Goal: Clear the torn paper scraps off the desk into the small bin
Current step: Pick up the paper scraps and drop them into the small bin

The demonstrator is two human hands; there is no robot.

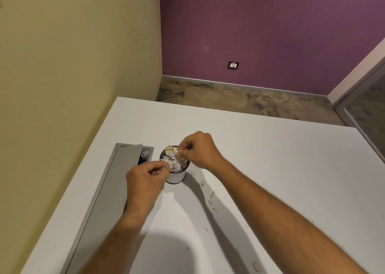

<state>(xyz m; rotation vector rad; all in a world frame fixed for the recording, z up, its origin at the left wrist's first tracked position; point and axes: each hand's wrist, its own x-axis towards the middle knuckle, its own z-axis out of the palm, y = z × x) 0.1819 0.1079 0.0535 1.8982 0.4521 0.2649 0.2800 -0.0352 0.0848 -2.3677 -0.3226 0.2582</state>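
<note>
Lighting was moderate and warm, indoor in character. The white desk (270, 159) read evenly lit with no glare. Soft-edged shadows of both forearms fell across it, and a broad rounded shadow (166, 253) covered the near edge, which placed the source above and behind the wearer. The left hand (145, 180) showed slight motion blur; the right hand (200, 150) was sharper. Wide-angle distortion splayed the walls outward at the edges. The purple wall (270, 33) looked grainy and dim.
</note>
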